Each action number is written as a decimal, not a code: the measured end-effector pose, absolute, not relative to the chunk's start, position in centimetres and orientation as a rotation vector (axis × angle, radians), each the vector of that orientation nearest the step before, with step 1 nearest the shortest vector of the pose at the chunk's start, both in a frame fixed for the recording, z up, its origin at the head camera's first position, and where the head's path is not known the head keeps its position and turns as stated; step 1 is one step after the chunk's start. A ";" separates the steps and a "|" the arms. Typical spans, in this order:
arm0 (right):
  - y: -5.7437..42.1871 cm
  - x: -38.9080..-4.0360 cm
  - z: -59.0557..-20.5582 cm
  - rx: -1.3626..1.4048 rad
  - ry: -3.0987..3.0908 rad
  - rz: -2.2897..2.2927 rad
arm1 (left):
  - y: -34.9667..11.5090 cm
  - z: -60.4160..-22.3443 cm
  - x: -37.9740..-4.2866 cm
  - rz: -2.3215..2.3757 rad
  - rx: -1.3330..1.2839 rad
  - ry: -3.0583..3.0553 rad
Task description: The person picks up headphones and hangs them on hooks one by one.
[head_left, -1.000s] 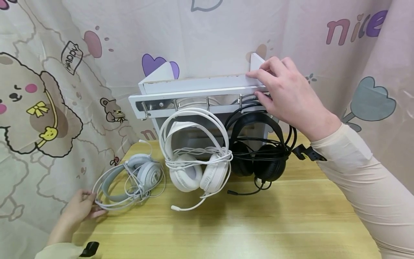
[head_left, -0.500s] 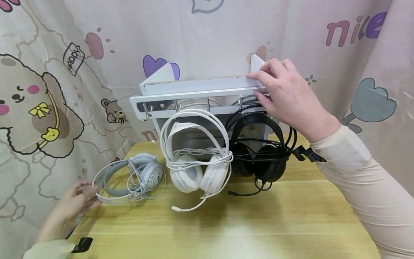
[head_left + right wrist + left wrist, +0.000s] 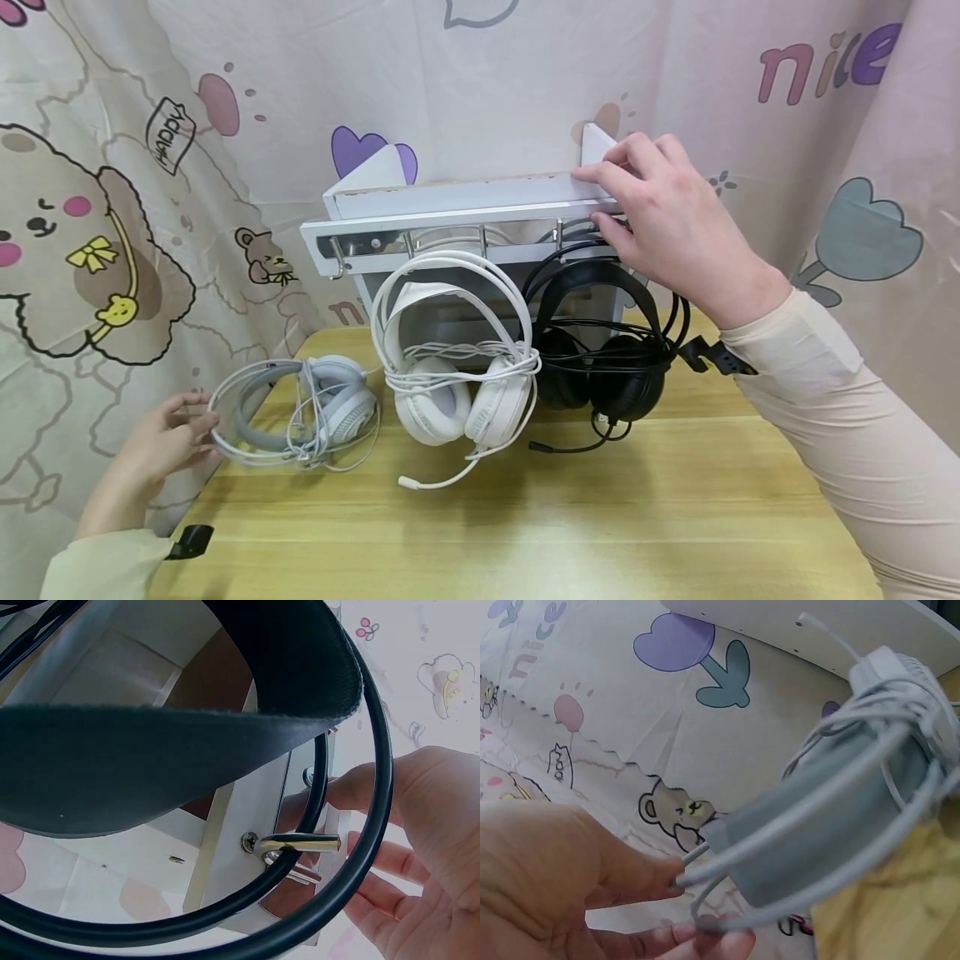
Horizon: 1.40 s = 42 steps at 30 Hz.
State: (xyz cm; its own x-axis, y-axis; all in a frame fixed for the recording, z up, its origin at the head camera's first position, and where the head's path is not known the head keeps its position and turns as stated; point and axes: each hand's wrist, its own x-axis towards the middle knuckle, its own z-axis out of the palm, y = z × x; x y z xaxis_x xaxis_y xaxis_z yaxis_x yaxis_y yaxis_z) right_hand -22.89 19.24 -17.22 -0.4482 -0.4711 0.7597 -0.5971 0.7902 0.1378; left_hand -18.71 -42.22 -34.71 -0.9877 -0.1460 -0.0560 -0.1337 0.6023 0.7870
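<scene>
My left hand (image 3: 161,446) pinches the thin twin-tube headband of a pale grey headset (image 3: 347,415) at the left of the table. In the left wrist view, thumb and fingers hold the end of this headband (image 3: 810,832), and its cable is wound about the ear cups. My right hand (image 3: 667,221) grips the right end of a white hook rack (image 3: 450,200), thumb in front and fingers over the top. A white headset (image 3: 431,408) and a black headset (image 3: 626,379) hang from the rack. The right wrist view shows the black headband tube on a metal hook (image 3: 300,842).
A wooden table (image 3: 600,533) lies under the rack. The leftmost hook (image 3: 337,258) bears no headset. Microphone booms of the white and black headsets stick out low in front. A patterned curtain (image 3: 495,100) hangs behind and at both sides.
My left hand has moved left and up, drawing the grey headset's headband with it and turning the headset slightly. The right hand and the rack stay where they were.
</scene>
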 end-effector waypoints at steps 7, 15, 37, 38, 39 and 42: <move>19.3 -22.9 -17.2 0.789 -2.117 0.191 | -41.8 -33.0 -18.8 -1.200 0.244 -2.812; 19.3 -22.9 -17.3 0.793 -2.111 0.194 | -41.0 -32.0 -18.9 -1.091 0.211 -2.815; 19.5 -22.8 -17.3 0.788 -2.107 0.195 | -39.4 -29.0 -19.1 -0.609 0.134 -2.857; 19.5 -22.8 -17.3 0.790 -2.109 0.194 | -39.4 -28.9 -19.1 -0.608 0.123 -2.858; 19.4 -22.8 -17.3 0.792 -2.113 0.193 | -39.5 -28.8 -19.1 -0.605 0.109 -2.858; 19.3 -22.9 -17.3 0.797 -2.122 0.191 | -39.5 -28.7 -19.0 -0.591 0.062 -2.855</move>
